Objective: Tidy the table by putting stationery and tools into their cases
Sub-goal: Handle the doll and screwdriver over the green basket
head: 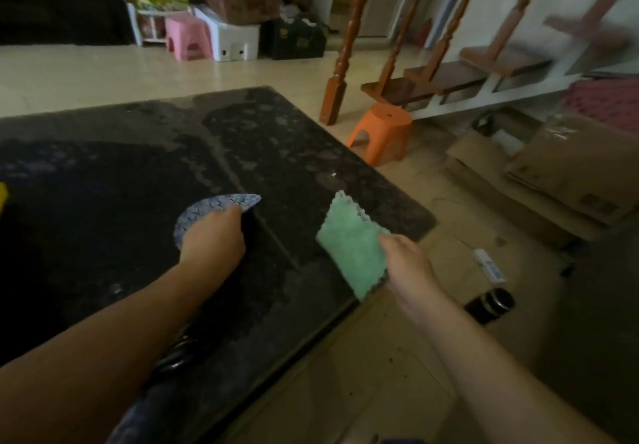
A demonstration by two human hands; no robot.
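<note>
Dark speckled stone bench (pixel 276 153), pale smeary patches over far half. Grips blue-patterned flat item (pixel 214 203) w/ left hand (pixel 212 236), fingers curled round its near edge. Rounded outline, tilted up off bench top, approx mid-bench. Case or not: can't tell, too blurred. Pinches green cloth (pixel 349 239) w/ right hand (pixel 406 263) by its near-right corner, thumb on top. Scalloped edge, fuzzy texture, sits over bench's right edge near front corner. Touching the top or just lifted: can't tell. Both forearms bare, reaching in from bottom of view. At far-left edge of view: yellow obj (pixel 2 194), mostly cut off. On floor right of bench: white-blue small obj (pixel 489 265), plus black cylinder (pixel 491 305) w/ shiny bands just nearer, both well apart from hands. Beyond bench's far-right corner: orange stool (pixel 383 132), next to foot of wooden stairs (pixel 449 77) w/ turned balusters. Flattened cardboard (pixel 570 167) stacked at right. Far bkgd: pink stool (pixel 188 37) beside white box (pixel 237 40).
</note>
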